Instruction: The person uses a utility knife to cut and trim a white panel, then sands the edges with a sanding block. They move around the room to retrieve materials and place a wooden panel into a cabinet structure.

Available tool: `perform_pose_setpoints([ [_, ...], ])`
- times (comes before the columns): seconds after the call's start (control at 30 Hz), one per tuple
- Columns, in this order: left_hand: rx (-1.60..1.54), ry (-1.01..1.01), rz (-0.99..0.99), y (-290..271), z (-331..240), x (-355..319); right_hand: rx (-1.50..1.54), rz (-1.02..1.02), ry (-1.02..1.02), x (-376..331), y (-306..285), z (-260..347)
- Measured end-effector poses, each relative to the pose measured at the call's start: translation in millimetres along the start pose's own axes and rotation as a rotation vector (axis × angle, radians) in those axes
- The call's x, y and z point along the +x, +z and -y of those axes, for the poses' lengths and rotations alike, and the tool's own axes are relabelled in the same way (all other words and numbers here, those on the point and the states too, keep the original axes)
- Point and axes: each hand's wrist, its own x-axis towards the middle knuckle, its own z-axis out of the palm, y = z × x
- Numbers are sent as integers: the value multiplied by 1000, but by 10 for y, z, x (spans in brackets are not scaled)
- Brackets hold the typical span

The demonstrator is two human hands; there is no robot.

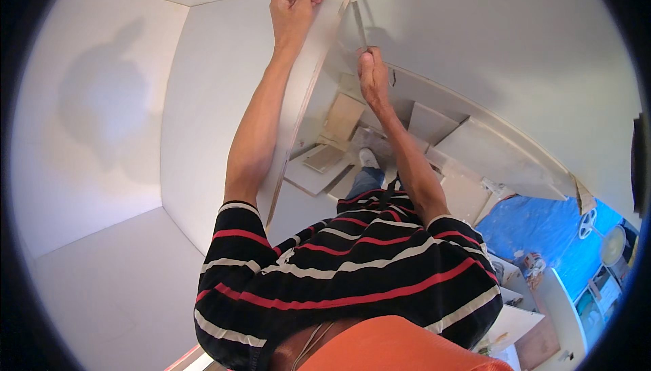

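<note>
Left hand (pixel 296 6) grips white panel (pixel 224 93); right hand (pixel 373 76) holds blade (pixel 359 24).

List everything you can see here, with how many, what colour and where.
White panel: one, white, upright, centre, left hand on its top edge.
Slim tool: one, grey, top centre, in right hand; kind unclear.
Board offcuts: several, pale beige, floor, centre right.
Tarp: one, blue, lower right.
Fan: one, white, on the tarp.
Striped shirt: one, black, red, white, bottom centre.
Left hand: one, top centre, ring on a finger.
Right hand: one, top centre.
</note>
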Motion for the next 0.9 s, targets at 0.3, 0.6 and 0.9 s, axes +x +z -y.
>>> perform_pose_setpoints([
  [0.3,-9,-5,6,-20,65,72,124,-7,-52,336,309,239],
  [0.6,-34,-19,-6,-13,42,72,115,-133,-107,115,498,45],
  [0.9,-39,41,33,-2,128,69,194,-110,-83,-141,443,229],
])
